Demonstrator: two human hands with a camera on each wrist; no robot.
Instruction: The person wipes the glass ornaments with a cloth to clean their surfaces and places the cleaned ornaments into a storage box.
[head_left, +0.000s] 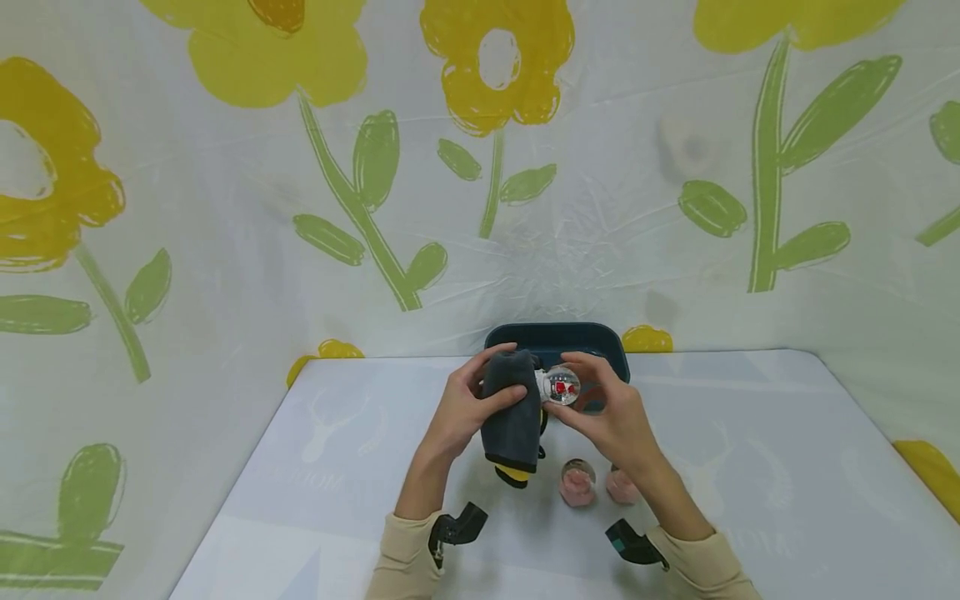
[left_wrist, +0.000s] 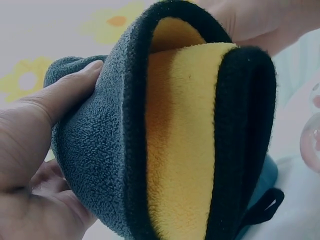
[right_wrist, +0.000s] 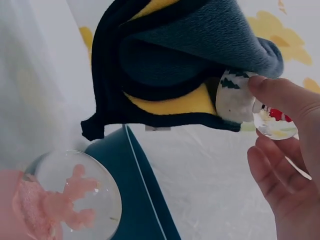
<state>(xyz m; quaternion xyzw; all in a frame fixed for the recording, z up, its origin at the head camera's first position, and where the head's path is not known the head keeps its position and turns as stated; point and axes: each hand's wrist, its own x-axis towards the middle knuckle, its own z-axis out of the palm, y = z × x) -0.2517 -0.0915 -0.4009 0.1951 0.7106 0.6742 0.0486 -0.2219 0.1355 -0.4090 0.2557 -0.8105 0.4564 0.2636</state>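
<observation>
My left hand (head_left: 467, 406) grips a folded grey cloth (head_left: 510, 417) with a yellow inner side and black edging, the thumb pressed on its face. In the left wrist view the cloth (left_wrist: 185, 125) fills the middle. My right hand (head_left: 611, 408) pinches a small snow globe (head_left: 562, 386) with a white base and a red figure inside, held sideways against the cloth. The right wrist view shows the thumb on the globe's white base (right_wrist: 236, 97), which touches the cloth's folds. Both hands are above the table, in front of a dark blue basin.
The dark blue basin (head_left: 555, 333) stands at the table's back edge. Two pink-based snow globes, one on the left (head_left: 577, 483) and one on the right (head_left: 622, 487), stand nearer to me, below the hands. A flower-printed sheet (head_left: 600, 192) hangs behind the white table (head_left: 337, 467).
</observation>
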